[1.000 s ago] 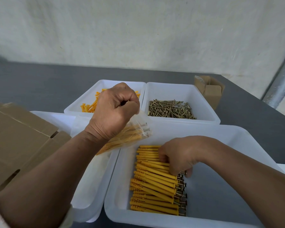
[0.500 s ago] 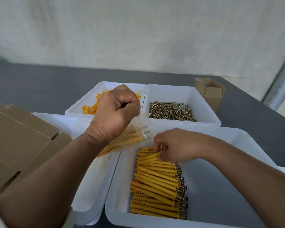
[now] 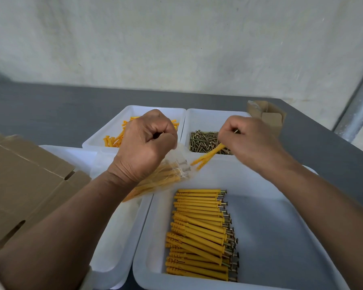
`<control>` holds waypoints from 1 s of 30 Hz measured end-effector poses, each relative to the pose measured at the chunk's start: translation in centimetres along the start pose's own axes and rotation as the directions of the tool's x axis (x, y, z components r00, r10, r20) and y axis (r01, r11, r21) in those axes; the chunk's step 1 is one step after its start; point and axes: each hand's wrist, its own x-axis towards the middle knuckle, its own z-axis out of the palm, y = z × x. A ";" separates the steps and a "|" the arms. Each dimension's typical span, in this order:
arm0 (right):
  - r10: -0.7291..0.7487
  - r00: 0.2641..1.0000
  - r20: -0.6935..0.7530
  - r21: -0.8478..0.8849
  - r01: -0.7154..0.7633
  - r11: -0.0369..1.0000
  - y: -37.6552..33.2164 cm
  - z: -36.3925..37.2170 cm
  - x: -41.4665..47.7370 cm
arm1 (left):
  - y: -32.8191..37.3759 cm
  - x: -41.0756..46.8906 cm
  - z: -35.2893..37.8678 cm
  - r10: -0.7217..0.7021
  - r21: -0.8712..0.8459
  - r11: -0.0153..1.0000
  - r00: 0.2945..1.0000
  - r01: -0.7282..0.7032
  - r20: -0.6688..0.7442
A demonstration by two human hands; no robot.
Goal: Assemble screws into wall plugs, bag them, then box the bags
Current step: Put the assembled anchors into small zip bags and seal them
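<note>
**Held plugs aimed at the bag mouth**

Pinched in the right hand [image 3: 245,141], at 2 o'clock of the view: the held plugs [image 3: 208,156], what looks like 2 of them with screws in. Long axis slanting from 2 o'clock down to 8 o'clock, yellow tips leading, 1 screw head poking out above the curled fingers.

Pointing straight at the clear bag [image 3: 172,170], just beside the tips at their 8 o'clock, apparently not yet touching.

Gripped at its neck by the left hand [image 3: 147,143], a tight fist at 11 o'clock of the view. Hanging from the fist toward 5 o'clock, with several assembled plugs inside, screw heads at the upper end. Cannot tell how wide the mouth stands open under the fist.

Nearer the bag: the left hand, on it. Carrying the load: the right hand.

Probably calls for a short slide along that same slant, tips first, into the mouth.

Waiting in the near white tray [image 3: 281,216] at 6 o'clock: the stacked plugs [image 3: 197,233], axes running 9 to 3 o'clock, heads at 3.
</note>
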 end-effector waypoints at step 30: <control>-0.179 0.951 0.252 0.247 0.115 0.962 -2.4 4.1 -2.9 | 0.3 -0.2 0.1 0.024 0.017 1.000 1.000 -0.024 -0.004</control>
